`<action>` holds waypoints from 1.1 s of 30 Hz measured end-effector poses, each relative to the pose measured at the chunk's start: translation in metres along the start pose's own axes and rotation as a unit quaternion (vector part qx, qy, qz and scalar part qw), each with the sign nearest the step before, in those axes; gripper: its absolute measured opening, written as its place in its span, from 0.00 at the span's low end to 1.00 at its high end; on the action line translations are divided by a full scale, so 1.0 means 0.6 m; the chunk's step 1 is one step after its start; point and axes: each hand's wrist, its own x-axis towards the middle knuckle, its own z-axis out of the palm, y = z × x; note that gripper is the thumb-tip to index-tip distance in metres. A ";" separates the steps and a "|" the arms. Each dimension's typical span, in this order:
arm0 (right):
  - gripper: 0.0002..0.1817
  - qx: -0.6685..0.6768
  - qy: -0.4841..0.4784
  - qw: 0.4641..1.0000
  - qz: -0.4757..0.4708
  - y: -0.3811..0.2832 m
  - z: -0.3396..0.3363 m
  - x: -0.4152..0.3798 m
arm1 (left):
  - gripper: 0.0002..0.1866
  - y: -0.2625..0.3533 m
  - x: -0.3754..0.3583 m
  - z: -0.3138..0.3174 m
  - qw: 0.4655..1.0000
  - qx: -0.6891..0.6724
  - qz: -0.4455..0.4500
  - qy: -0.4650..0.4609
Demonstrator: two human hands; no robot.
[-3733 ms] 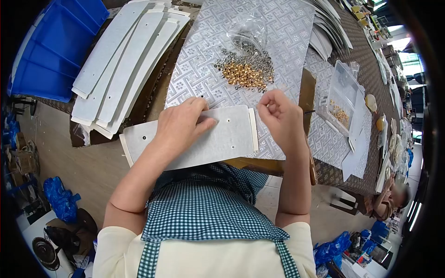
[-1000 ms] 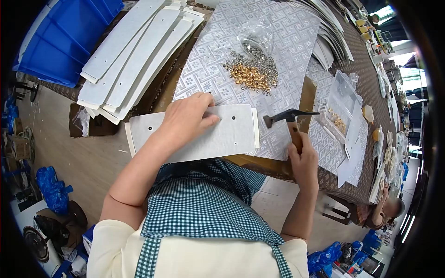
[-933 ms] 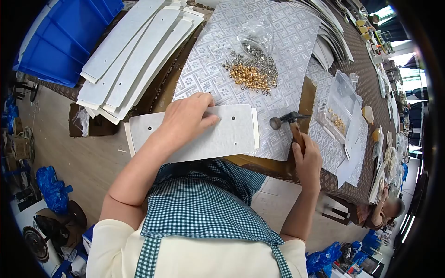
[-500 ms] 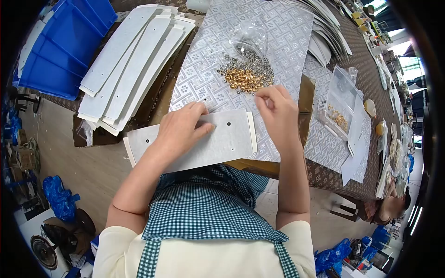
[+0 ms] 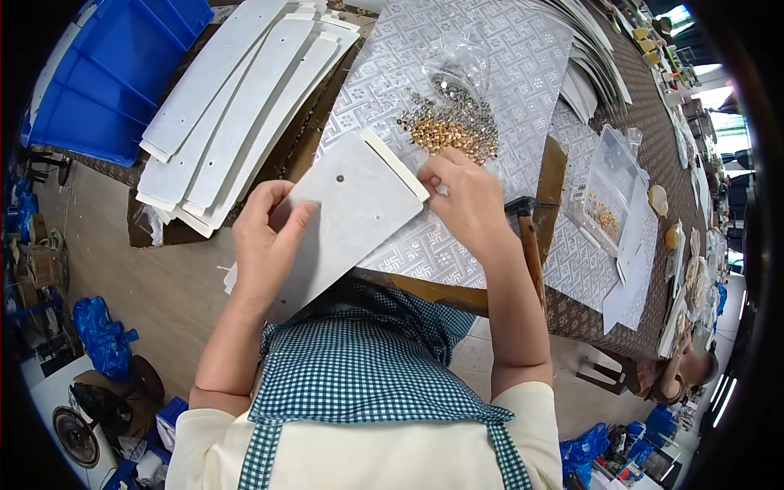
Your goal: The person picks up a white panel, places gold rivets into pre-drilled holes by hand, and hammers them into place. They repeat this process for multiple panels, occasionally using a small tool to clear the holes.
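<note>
My left hand (image 5: 268, 241) grips a pale grey rectangular panel (image 5: 343, 220) by its left side, thumb on top and fingers underneath. The panel is tilted, its right end raised, with dark eyelet-like dots and a small hole on its face. At the cream strip on that right end, my right hand (image 5: 465, 192) is closed in a pinch. Whatever lies between its fingertips is hidden or too small to name. Just beyond are gold metal studs (image 5: 445, 137) and darker silver ones (image 5: 457, 104), heaped in front of a clear plastic bag (image 5: 457, 61).
Similar panels (image 5: 237, 106) lie stacked at the left beside a blue bin (image 5: 122, 73). A wooden-handled hammer (image 5: 532, 253) rests near my right forearm. A clear plastic box (image 5: 603, 192) with gold pieces stands farther right. Curved grey sheets (image 5: 592, 65) fill the back right.
My left hand has moved left and down, turning the panel so its right end points up and away. My right hand has come from beside the studs to the panel's edge.
</note>
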 end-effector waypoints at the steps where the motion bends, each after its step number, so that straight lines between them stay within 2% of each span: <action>1: 0.03 0.018 -0.016 1.000 0.008 0.000 -0.004 -0.012 | 0.17 -0.001 0.002 0.000 1.000 -0.017 -0.003 0.007; 3: 0.04 0.043 -0.031 0.999 0.001 0.004 -0.010 -0.034 | 0.16 -0.001 0.008 0.000 0.999 -0.049 -0.010 0.021; 6: 0.04 0.098 -0.038 0.994 0.042 -0.006 -0.013 -0.053 | 0.17 -0.005 0.013 0.002 0.999 -0.045 0.005 0.012; 9: 0.04 0.117 -0.039 0.992 0.029 -0.006 -0.002 -0.061 | 0.18 -0.004 0.017 0.005 0.999 -0.032 0.011 0.005; 15: 0.07 0.089 -0.021 0.996 0.015 -0.014 -0.002 -0.067 | 0.18 -0.004 0.019 0.007 1.000 -0.020 0.016 -0.009; 19: 0.08 0.210 0.033 0.972 0.103 -0.013 -0.014 -0.080 | 0.19 0.009 0.025 0.007 0.998 0.014 0.016 -0.052; 21: 0.10 0.276 0.071 0.945 0.161 -0.002 -0.012 -0.090 | 0.19 0.015 0.031 0.016 0.995 0.045 0.046 -0.076; 26: 0.14 0.213 0.047 0.956 0.194 0.007 -0.011 -0.105 | 0.18 0.038 0.050 0.053 0.977 0.102 0.123 -0.138; 33: 0.16 0.157 0.065 0.962 0.216 0.002 0.002 -0.098 | 0.18 0.044 0.077 0.063 0.963 0.180 0.124 -0.159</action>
